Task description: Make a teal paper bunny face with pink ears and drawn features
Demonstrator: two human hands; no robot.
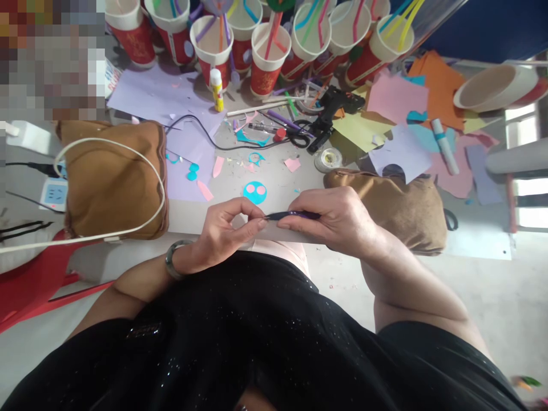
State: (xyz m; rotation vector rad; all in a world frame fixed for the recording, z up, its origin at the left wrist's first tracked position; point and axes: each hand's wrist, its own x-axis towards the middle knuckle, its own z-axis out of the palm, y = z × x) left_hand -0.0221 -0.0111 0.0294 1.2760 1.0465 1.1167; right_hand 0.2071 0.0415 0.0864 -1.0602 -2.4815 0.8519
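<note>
My right hand [338, 218] grips a slim dark tool [293, 215] with a purplish tint, its narrow tip pointing left. Whether it is a pen or scissors seen edge-on, I cannot tell. At that tip, the thumb and forefinger of my left hand [229, 228] are pinched together; anything between them is too small or hidden to name. Both hands are over the table's front edge. Just beyond them lies a blue paper disc [255, 194] bearing two pink circles. Pink paper scraps [292, 165] and blue cut-outs [192, 172] are scattered around it.
Red-and-white paper cups [266, 68] with coloured straws line the back. A glue stick [217, 91], black glue gun [338, 105], tape roll [328, 160] and coloured paper [398, 94] lie nearer. Brown cushions [111, 177] flank the work area; a white cable [160, 182] crosses the left one.
</note>
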